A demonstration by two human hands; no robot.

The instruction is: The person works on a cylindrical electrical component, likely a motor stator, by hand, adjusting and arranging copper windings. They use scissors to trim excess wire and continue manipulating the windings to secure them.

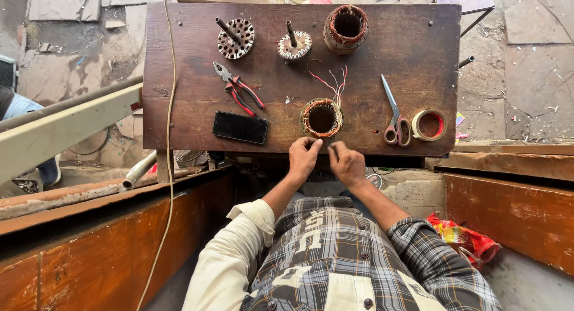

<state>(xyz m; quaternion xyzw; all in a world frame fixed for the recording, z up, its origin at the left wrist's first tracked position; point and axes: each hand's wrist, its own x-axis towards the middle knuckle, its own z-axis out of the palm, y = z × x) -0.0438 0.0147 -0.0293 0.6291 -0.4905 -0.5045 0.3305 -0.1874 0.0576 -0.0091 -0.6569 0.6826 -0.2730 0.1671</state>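
Observation:
My left hand (304,157) and my right hand (347,163) meet at the near edge of a dark wooden table (406,60), fingers pinched together on something small that I cannot make out. Just beyond the fingertips sits a copper-wound motor stator (321,118) with thin red and white wires (335,84) sticking up from it. A black phone (240,127) lies to the left of the stator. Red-handled pliers (239,90) lie behind the phone.
Scissors (394,117) and a roll of tape (429,124) lie at the table's right. Two rotors (235,38) (294,45) and another stator (345,28) stand at the far edge. A cord (170,138) hangs down the left. A red bag (466,239) lies on the right.

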